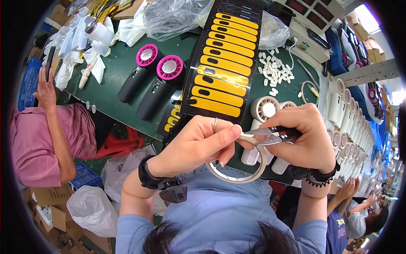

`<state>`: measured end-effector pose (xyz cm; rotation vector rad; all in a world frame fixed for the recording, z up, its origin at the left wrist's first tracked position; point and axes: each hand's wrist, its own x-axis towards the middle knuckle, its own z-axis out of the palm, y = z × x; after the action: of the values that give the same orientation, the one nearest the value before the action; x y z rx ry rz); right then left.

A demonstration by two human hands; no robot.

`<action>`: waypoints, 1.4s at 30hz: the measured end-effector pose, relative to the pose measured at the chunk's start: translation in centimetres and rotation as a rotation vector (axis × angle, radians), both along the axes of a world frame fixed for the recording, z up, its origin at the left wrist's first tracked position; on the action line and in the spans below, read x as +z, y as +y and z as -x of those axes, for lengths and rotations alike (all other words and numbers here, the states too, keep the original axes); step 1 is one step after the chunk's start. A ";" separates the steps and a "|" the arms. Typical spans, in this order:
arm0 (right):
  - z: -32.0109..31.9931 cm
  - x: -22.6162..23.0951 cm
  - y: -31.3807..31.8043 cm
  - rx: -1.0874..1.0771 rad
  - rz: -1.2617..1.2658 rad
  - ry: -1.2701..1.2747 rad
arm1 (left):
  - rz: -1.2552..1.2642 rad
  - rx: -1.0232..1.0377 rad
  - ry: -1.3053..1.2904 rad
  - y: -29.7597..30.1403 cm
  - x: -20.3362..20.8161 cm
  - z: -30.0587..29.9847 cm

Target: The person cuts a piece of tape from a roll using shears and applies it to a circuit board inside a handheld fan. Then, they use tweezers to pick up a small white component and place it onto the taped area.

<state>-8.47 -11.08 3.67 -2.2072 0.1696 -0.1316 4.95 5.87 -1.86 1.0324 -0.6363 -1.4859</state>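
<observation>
Pale ring [234,179] hangs just below the two hands, in front of the person's blue shirt, its upper edge reaching up to the fingers. From where I stand, a short pale strip [249,138] shows at its top, between the left fingertips and the scissors [279,136]; I can't tell whether strip and ring are one piece. To work neatly here, I'd keep that pinch firm and close to the blades, let only the metal tips meet the strip, and hold the ring steady so it doesn't swing, with the left thumb well clear of the edges.

The left hand [201,142] has thumb and forefinger together, clamped on the strip, while another finger dips by the ring's inner side. The right hand [311,135] is closed around the black handles, its fingers curled above the ring's right side; the blades look parted.

Beyond the hands, white handheld fans [264,109] lie on the green table [110,63], near a scatter of small white pieces [277,70]. A sheet of yellow stickers [222,76] runs away from the person, and to its left rest two dark fans with pink heads [169,67].
</observation>
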 end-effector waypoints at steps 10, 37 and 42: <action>2.8 -3.3 3.7 -0.385 -0.164 -0.229 | 0.184 0.440 -0.360 0.8 -0.1 2.2; -0.3 -4.6 6.6 -0.266 0.027 -0.249 | 0.269 0.658 -0.622 3.1 -2.1 1.8; -0.6 -4.5 7.1 -0.297 0.036 -0.232 | 0.247 0.656 -0.533 3.3 -2.1 1.7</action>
<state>-7.84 -3.98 -0.79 -2.1710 0.3670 -0.5562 3.27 9.18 -3.96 1.2894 -0.7337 -0.5455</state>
